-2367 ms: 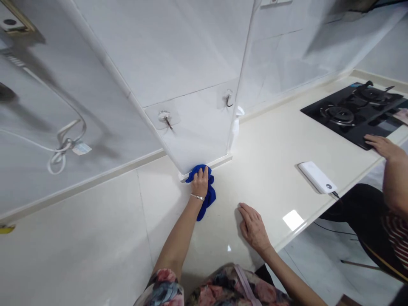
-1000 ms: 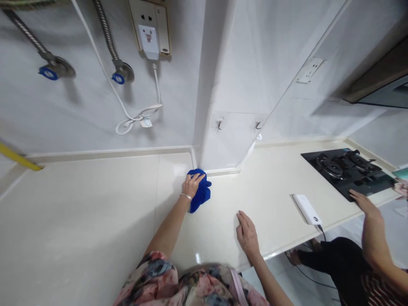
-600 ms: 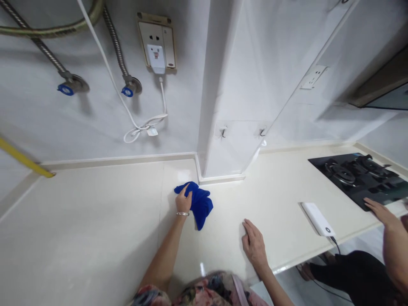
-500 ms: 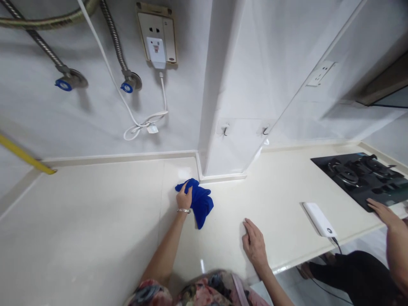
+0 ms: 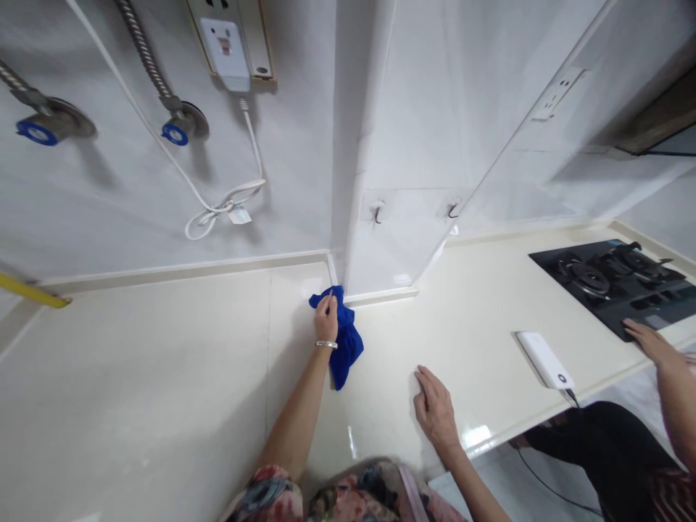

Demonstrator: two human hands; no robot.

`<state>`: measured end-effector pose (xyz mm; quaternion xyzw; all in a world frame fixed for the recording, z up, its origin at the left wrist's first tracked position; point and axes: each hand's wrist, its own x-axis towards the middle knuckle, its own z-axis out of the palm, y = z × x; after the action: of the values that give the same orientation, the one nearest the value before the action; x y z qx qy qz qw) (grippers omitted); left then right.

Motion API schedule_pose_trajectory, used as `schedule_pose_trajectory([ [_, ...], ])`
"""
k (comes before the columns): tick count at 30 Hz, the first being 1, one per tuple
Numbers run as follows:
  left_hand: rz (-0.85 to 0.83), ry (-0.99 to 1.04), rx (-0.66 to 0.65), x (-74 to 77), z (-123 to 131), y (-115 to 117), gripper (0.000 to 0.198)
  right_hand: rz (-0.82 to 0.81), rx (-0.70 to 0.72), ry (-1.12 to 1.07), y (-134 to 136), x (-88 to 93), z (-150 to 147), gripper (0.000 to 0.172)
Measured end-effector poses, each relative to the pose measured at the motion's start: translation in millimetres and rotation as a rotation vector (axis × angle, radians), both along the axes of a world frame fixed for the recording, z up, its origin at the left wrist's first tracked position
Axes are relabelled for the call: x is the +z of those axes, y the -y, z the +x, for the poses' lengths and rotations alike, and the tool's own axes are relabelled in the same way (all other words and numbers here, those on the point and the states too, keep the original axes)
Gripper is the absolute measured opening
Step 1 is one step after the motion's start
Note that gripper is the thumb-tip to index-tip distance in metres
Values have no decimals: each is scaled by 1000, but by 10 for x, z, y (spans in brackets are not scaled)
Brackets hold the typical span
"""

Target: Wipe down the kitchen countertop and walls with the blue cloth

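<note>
Pink-and-blue floral fabric, a sleeve [image 5: 272,496], is bunching at the near edge. Just beyond, the right hand [image 5: 436,409] is resting on the glossy cream countertop [image 5: 163,406], fingers loosely extended, holding nothing visible. Farther in, the left hand [image 5: 326,320] is pinching the crumpled deep-blue fabric cloth [image 5: 346,348], which is lying on the countertop by the near left corner of the white, square-edged pillar [image 5: 410,130]. The cloth is looking light, soft and limp, likely to fold and trail rather than resist; bunching it near the middle should give the surest hold. The hand is covering part of it, and whether the cloth is touching the pillar is hard to tell. Beyond, a co-worker's hand [image 5: 649,342] is touching the flat black gas hob [image 5: 625,308]; the frame is cutting off both that arm and the hob.
</note>
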<state>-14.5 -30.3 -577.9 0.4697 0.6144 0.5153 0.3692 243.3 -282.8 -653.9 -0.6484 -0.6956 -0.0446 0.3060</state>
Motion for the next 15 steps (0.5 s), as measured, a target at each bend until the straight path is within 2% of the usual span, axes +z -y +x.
schedule_pose_trajectory([
  [3,-19,4,-10,7,-96,-36,28,5,5,0,5,-23,5,54],
  [6,-129,31,8,21,-180,-94,26,10,2,2,5,-38,12,54],
  [13,-236,-32,76,-18,-151,-175,31,6,8,-9,6,51,-16,53],
  [15,-224,-54,74,-33,-116,-187,40,7,5,-10,6,73,-20,53],
])
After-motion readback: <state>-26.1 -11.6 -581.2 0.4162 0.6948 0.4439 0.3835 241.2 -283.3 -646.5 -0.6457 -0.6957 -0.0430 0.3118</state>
